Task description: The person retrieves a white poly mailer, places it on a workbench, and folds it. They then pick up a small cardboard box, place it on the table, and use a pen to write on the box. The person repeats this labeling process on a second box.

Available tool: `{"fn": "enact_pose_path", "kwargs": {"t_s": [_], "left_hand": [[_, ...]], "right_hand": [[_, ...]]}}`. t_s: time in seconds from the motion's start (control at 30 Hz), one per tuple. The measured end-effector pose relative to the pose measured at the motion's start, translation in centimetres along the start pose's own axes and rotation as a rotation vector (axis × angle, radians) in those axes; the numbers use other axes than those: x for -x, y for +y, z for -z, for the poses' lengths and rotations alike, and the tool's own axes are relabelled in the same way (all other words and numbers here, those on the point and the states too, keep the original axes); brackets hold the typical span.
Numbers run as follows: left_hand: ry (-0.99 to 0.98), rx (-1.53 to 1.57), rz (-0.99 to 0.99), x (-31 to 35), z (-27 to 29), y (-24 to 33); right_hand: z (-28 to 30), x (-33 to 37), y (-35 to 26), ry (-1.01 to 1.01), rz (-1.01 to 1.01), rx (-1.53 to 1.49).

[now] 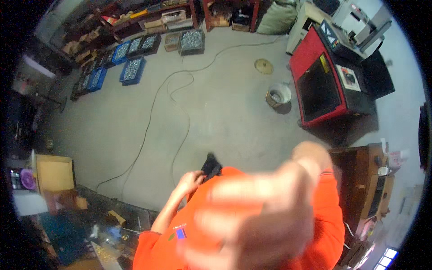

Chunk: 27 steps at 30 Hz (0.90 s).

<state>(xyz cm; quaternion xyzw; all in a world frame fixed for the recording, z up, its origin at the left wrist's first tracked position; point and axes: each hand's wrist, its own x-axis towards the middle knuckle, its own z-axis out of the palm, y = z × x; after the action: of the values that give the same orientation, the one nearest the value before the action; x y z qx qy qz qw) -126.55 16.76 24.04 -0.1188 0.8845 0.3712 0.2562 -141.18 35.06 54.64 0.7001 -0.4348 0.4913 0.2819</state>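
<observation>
Close to the camera, my right hand is raised in front of my orange shirt. It is large and smeared by motion. Its fingers look spread apart, and I see nothing held in them. My left hand hangs low at my left side, next to a dark shoe or trouser leg. The fingers there seem loosely bent, but too little shows to tell whether they hold anything.
Blue and black crates of small metal parts line the far left. A thin cable crosses the floor. Right of it are a bucket, a round lid and a red-and-black machine cabinet. A cluttered workbench stands at near left.
</observation>
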Motion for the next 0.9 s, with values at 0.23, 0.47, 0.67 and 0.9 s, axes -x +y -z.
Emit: {"fn": "enact_pose_path", "kwargs": {"t_s": [0.23,0.47,0.67,0.9], "left_hand": [[-0.103,-0.144,-0.061,-15.5,7.2,0.2],[-0.093,-0.522,-0.504,-34.0,18.1,10.7],[-0.098,-0.548,-0.793,-49.5,23.8,19.4],[0.093,-0.207,-0.197,-66.4,28.9,12.2]], "right_hand": [[3.5,0.2,12.1,-0.002,-0.039,0.273],[11.2,1.1,24.4,-0.092,-0.171,0.5],[18.3,11.9,36.0,-0.508,-0.928,0.303],[21.9,49.8,48.2,-0.35,-1.904,0.22]]}}
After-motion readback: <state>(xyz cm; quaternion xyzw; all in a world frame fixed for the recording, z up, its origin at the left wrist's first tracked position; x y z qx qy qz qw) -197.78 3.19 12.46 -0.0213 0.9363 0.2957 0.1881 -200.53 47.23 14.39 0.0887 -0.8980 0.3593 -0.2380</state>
